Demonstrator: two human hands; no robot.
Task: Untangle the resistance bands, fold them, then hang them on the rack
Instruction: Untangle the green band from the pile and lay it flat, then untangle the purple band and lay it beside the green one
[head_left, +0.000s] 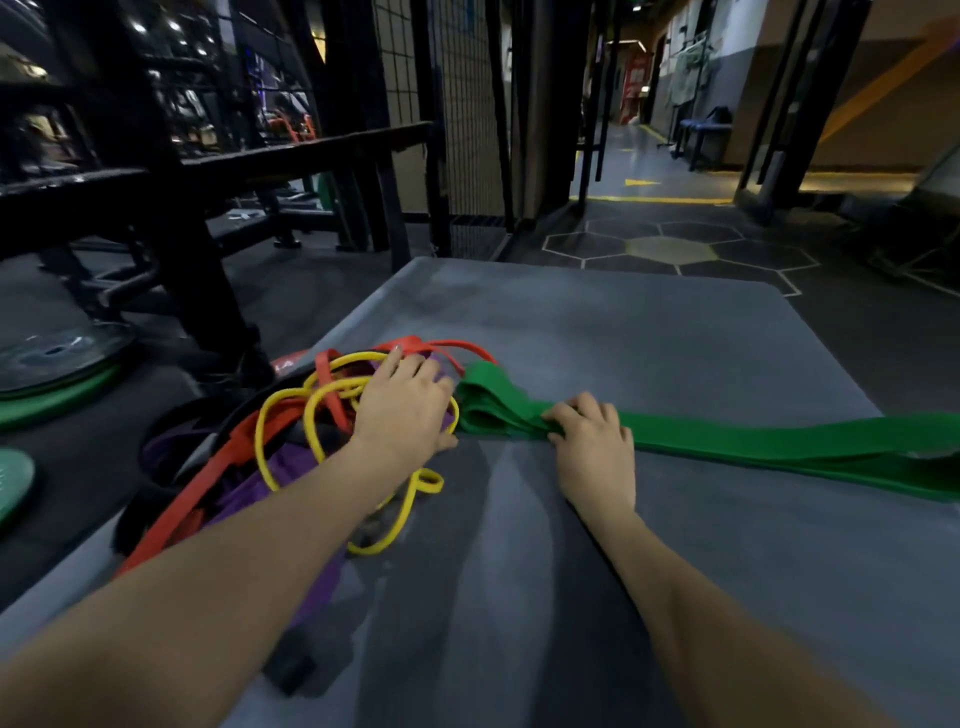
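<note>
A tangle of resistance bands lies on a grey mat (649, 338): a thin yellow band (291, 410), a red band (218, 462), a purple band (291, 478) and black bands (171, 415). My left hand (405, 410) rests flat on top of this pile with its fingers spread. A wide green band (779, 447) stretches from the pile to the right edge of the view, with its left end bunched in folds (488, 400). My right hand (592, 441) grips the green band just right of those folds, fingers curled over it.
A black metal rack (208, 171) stands at the back left, with weight plates (52, 364) on the floor beside it. A wire mesh fence (457, 104) rises behind the mat. A corridor with yellow floor lines (649, 199) runs at the back right.
</note>
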